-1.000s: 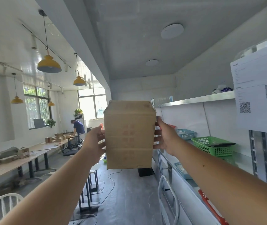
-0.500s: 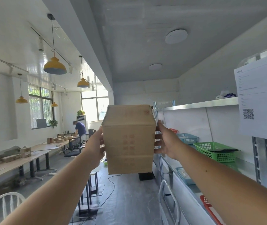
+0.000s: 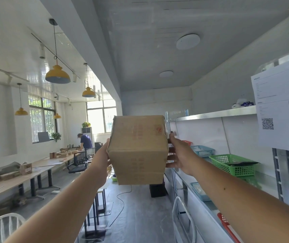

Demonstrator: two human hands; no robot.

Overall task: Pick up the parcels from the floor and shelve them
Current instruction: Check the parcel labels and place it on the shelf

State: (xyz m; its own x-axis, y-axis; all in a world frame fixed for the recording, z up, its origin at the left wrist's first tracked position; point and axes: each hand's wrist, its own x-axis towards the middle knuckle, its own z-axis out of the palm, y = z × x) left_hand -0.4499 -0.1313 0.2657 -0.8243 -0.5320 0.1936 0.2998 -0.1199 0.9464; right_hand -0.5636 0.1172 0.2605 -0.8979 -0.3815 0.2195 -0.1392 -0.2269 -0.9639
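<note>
Fingers (image 3: pixel 171 156) of the right hand (image 3: pixel 180 155) and the left hand (image 3: pixel 103 158) press flat on opposite sides of the upright box (image 3: pixel 137 149), while the shelf (image 3: pixel 210 114) lies at three o'clock, nearer the right hand.

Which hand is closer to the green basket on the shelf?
Right. The right hand presses the right side of the cardboard parcel, just left of the green basket. The left hand holds the parcel's far side, farther from the basket.
</note>
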